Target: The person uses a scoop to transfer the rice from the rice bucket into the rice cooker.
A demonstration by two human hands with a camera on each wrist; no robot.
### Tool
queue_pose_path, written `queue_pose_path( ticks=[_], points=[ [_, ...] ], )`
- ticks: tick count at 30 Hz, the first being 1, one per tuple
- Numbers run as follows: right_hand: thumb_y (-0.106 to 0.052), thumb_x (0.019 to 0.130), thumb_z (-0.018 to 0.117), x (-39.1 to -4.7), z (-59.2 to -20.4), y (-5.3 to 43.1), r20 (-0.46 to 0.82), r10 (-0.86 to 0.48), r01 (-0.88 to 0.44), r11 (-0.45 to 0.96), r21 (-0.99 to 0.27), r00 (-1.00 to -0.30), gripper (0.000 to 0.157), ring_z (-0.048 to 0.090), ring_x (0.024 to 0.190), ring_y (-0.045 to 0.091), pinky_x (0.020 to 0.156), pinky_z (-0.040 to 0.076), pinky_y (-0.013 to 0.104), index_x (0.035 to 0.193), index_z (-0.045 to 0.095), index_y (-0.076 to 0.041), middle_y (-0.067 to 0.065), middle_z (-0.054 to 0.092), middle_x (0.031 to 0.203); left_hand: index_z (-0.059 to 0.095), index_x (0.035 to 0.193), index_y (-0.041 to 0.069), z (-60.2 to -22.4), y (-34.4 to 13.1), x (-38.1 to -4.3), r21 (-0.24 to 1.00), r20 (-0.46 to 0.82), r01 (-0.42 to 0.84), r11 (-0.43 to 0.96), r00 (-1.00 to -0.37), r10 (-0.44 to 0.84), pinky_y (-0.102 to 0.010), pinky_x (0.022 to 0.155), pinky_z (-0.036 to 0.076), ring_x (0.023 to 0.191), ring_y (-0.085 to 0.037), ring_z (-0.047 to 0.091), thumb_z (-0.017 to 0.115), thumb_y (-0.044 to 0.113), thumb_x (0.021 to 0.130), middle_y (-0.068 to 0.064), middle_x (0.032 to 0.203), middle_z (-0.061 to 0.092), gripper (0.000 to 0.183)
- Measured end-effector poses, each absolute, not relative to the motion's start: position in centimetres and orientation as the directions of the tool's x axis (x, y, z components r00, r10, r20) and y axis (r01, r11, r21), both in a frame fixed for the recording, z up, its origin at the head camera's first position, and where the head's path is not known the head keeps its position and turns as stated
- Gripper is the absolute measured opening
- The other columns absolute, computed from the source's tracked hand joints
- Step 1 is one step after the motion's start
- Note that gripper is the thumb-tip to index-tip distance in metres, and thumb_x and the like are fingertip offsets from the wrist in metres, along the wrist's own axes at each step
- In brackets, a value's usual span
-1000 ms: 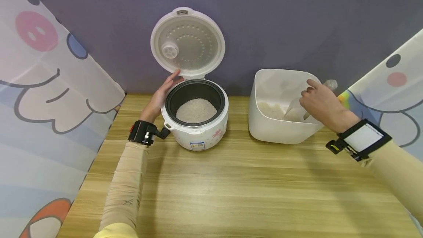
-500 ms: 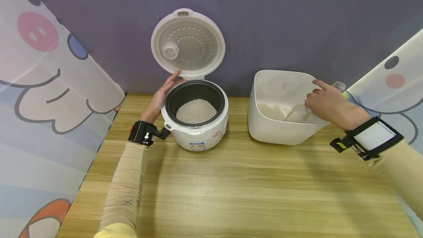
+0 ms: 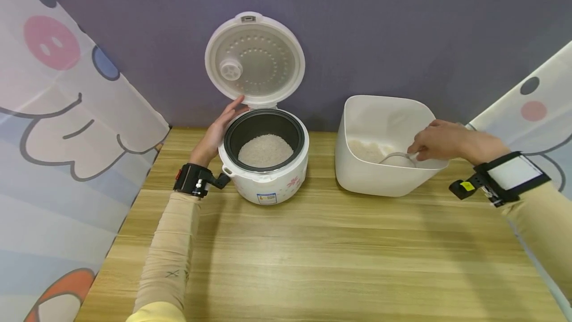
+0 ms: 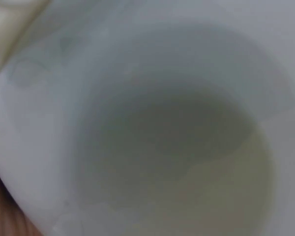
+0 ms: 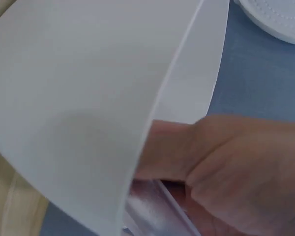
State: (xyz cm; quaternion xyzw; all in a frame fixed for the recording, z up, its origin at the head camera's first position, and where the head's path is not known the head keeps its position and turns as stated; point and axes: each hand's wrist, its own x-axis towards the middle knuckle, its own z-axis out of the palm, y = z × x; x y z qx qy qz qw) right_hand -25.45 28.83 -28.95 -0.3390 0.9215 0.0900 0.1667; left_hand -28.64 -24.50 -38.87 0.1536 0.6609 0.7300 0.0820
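A white rice cooker (image 3: 288, 183) with a pink flower print stands with its lid (image 3: 268, 63) raised. Rice (image 3: 265, 151) lies in its dark inner pot (image 3: 237, 135). My left hand (image 3: 212, 137) rests along the cooker's left side, fingers extended toward the lid hinge. To the right, a white bin (image 3: 375, 179) contains more rice (image 3: 366, 150). Reaching over the bin's right rim, my right hand (image 3: 440, 139) grips a scoop (image 3: 399, 160) by its clear handle (image 5: 162, 209). The scoop is down at the rice, partly hidden by the bin's front wall.
A wooden table (image 3: 313, 257) carries the cooker and bin. Behind it rises a dark grey-purple wall (image 3: 380, 29). Cartoon-printed curtains (image 3: 53, 103) flank the table on both sides.
My right hand has moved right and turned lower over the bin's rim, tilting the scoop so that its mouth faces differently. The left hand and the cooker have stayed put.
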Motion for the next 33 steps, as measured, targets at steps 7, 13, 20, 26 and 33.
queue_pose_path(
  ticks=[7, 13, 20, 26, 33],
  points=[
    [-0.017, 0.092, 0.076, -26.3, -29.3, 28.2, -0.440, -0.583, -0.633, 0.773, -0.041, -0.683, 0.030, 0.070, 0.091, 0.020, 0.076, 0.055, 0.044, 0.120, 0.077, -0.006, 0.013, 0.076, 0.114, 0.018, 0.166, 0.026, -38.9, -24.4, -28.6, 0.990, 0.115, 0.083, -0.111, -0.939, 0.325, -0.044, 0.127, 0.021, 0.156, -0.028, 0.025, 0.021, 0.028, 0.114, -0.014, 0.169, 0.022, 0.053],
    [-0.017, 0.097, 0.070, -26.4, -29.8, 27.7, -0.474, -0.588, -0.614, 0.781, -0.119, -0.656, 0.030, 0.072, 0.098, 0.028, 0.082, 0.058, 0.053, 0.122, 0.074, -0.001, 0.010, 0.077, 0.109, 0.019, 0.166, 0.028, -38.7, -24.3, -28.7, 0.992, 0.113, 0.087, -0.093, -0.939, 0.324, -0.043, 0.127, 0.022, 0.156, -0.027, 0.025, 0.022, 0.029, 0.114, -0.013, 0.170, 0.022, 0.053],
    [-0.018, 0.098, 0.069, -26.3, -30.5, 27.5, -0.459, -0.586, -0.591, 0.792, -0.152, -0.668, 0.029, 0.071, 0.093, 0.022, 0.079, 0.058, 0.049, 0.121, 0.074, -0.001, 0.006, 0.077, 0.105, 0.019, 0.166, 0.027, -38.7, -24.1, -28.7, 0.991, 0.112, 0.081, -0.109, -0.939, 0.325, -0.045, 0.127, 0.021, 0.156, -0.027, 0.026, 0.021, 0.028, 0.114, -0.013, 0.169, 0.023, 0.053],
    [-0.021, 0.099, 0.068, -26.1, -30.6, 27.6, -0.435, -0.570, -0.586, 0.802, -0.113, -0.697, 0.028, 0.071, 0.095, 0.024, 0.080, 0.057, 0.051, 0.121, 0.074, -0.005, 0.003, 0.076, 0.105, 0.019, 0.166, 0.027, -38.7, -24.1, -28.8, 0.991, 0.116, 0.088, -0.100, -0.940, 0.322, -0.048, 0.128, 0.018, 0.156, -0.027, 0.024, 0.022, 0.027, 0.114, -0.013, 0.169, 0.023, 0.053],
    [-0.020, 0.101, 0.065, -26.2, -30.6, 27.6, -0.443, -0.587, -0.570, 0.800, -0.187, -0.678, 0.028, 0.067, 0.085, 0.013, 0.074, 0.055, 0.040, 0.121, 0.073, -0.002, -0.004, 0.074, 0.096, 0.020, 0.166, 0.027, -38.6, -24.0, -28.7, 0.992, 0.107, 0.080, -0.097, -0.942, 0.319, -0.046, 0.127, 0.020, 0.155, -0.027, 0.026, 0.022, 0.027, 0.113, -0.013, 0.169, 0.024, 0.053]
  ],
)
